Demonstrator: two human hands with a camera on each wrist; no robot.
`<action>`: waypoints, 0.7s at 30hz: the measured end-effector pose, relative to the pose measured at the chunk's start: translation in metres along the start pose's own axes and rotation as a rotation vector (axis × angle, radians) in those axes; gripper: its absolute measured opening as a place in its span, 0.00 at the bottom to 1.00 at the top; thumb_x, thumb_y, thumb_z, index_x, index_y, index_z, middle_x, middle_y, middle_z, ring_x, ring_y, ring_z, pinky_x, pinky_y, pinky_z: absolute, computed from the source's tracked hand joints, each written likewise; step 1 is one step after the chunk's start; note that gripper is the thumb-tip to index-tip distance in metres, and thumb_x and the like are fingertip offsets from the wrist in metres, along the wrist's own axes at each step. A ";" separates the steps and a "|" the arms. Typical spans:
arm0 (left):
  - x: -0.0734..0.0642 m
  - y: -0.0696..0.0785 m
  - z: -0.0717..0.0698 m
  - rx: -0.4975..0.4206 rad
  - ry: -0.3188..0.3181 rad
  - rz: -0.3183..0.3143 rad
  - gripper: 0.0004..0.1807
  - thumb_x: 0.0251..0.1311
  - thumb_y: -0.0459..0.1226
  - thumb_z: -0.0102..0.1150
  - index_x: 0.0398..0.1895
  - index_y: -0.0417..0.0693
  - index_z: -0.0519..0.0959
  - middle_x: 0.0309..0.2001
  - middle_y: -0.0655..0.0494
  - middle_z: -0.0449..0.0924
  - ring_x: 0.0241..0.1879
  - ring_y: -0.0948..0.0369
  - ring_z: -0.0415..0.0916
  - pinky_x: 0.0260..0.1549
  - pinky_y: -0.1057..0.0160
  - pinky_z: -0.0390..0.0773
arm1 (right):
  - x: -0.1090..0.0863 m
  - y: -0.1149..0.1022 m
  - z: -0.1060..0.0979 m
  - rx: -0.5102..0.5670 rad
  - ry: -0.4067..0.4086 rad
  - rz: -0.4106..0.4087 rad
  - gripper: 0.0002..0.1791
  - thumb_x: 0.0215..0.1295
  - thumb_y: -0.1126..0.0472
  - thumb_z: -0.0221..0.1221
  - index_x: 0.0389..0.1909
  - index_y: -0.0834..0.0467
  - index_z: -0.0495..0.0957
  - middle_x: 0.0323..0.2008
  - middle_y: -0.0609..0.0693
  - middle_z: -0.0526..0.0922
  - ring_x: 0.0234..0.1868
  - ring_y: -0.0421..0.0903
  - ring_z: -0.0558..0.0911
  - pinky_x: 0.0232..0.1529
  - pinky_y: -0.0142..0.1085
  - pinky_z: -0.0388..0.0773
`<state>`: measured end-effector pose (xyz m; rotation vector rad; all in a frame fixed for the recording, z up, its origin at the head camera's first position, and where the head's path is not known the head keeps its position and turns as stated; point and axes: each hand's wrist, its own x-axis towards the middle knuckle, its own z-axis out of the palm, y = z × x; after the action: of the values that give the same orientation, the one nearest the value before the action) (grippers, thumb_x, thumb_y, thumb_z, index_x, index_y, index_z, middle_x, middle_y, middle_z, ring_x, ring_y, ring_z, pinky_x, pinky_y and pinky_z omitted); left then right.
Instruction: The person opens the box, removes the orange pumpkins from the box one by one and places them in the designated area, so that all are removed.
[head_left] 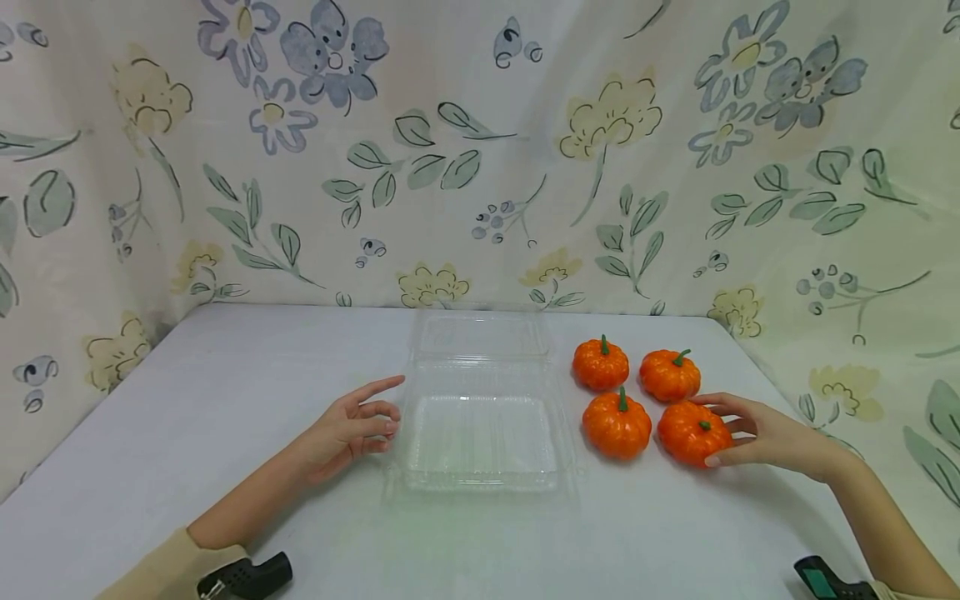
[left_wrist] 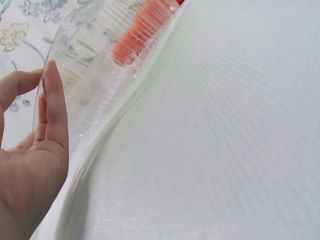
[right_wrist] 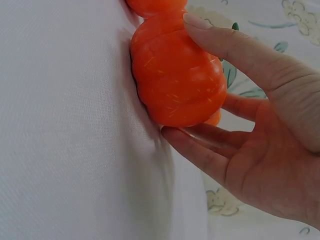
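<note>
Around the near right orange pumpkin [head_left: 694,435] curls my right hand [head_left: 776,437]. In the right wrist view its thumb lies across the front of that pumpkin [right_wrist: 177,70], with the fingers behind and beneath it. My left hand [head_left: 341,433] is beside the left edge of a clear plastic clamshell box [head_left: 480,483], fingers loosely bent and holding nothing. From the left wrist, the fingertips overlap the box's edge [left_wrist: 80,45]. The box lies with its lid [head_left: 480,336] folded back, and no item shows inside.
Three more orange pumpkins with green stems sit close by: one at the back left [head_left: 601,367], one at the back right [head_left: 670,379] and one at the near left [head_left: 617,429]. A white table [head_left: 247,358] carries everything, with a floral curtain [head_left: 480,250] behind.
</note>
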<state>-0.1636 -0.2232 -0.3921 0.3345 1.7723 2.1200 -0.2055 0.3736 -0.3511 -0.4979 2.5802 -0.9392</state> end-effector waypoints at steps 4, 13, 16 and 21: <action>0.000 0.000 0.000 -0.007 0.001 0.003 0.42 0.72 0.28 0.59 0.85 0.43 0.52 0.45 0.58 0.78 0.39 0.66 0.80 0.42 0.68 0.86 | 0.000 0.000 -0.001 0.008 -0.001 0.013 0.42 0.66 0.57 0.71 0.76 0.64 0.63 0.70 0.75 0.68 0.63 0.73 0.75 0.53 0.60 0.84; -0.001 0.001 0.000 -0.012 0.010 -0.002 0.42 0.72 0.28 0.59 0.85 0.43 0.51 0.45 0.58 0.78 0.39 0.67 0.80 0.42 0.68 0.86 | -0.004 -0.001 -0.003 -0.008 0.005 -0.016 0.41 0.67 0.58 0.70 0.76 0.64 0.64 0.70 0.74 0.68 0.61 0.67 0.79 0.48 0.36 0.86; -0.001 0.001 0.001 -0.016 0.016 -0.003 0.42 0.73 0.28 0.58 0.85 0.43 0.51 0.45 0.58 0.79 0.39 0.67 0.81 0.42 0.68 0.86 | -0.005 -0.003 -0.005 -0.031 0.021 -0.030 0.40 0.67 0.59 0.70 0.75 0.66 0.64 0.69 0.75 0.70 0.58 0.64 0.81 0.46 0.32 0.86; -0.001 0.001 0.001 -0.018 0.019 -0.004 0.42 0.73 0.28 0.58 0.85 0.43 0.50 0.45 0.59 0.80 0.40 0.67 0.81 0.43 0.67 0.86 | -0.010 -0.010 -0.009 -0.040 0.039 -0.031 0.36 0.71 0.60 0.66 0.74 0.68 0.64 0.66 0.74 0.73 0.57 0.62 0.82 0.46 0.48 0.88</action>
<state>-0.1620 -0.2230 -0.3905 0.3071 1.7619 2.1417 -0.1986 0.3757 -0.3365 -0.5371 2.6382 -0.9179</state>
